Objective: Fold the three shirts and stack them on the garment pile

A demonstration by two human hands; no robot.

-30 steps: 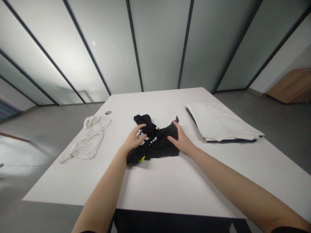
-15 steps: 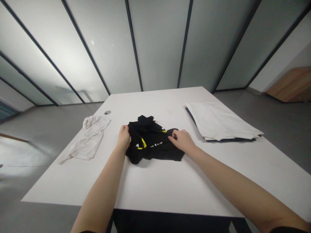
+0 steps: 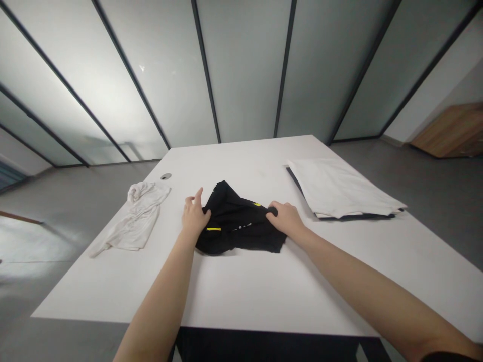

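Observation:
A black garment (image 3: pixel 241 221) with yellow and white print lies bunched on the white table (image 3: pixel 264 291), its far part rising to a peak. At its left edge is my left hand (image 3: pixel 194 213), fingers spread apart and the thumb resting against the cloth. My right hand (image 3: pixel 285 216) pinches a dark fold at the garment's right end between thumb and fingers.
To the left lies a crumpled white garment (image 3: pixel 141 221). A stack of flat cloths, white on top (image 3: pixel 339 188) with dark edges beneath, sits at the right. Near the table's back left is a round grommet (image 3: pixel 166 176). Frosted glass panels stand behind.
My left hand has let go of its pinch and spread its fingers. The black garment's far part has shifted into a peak, hiding some print. My right hand now grips a fold.

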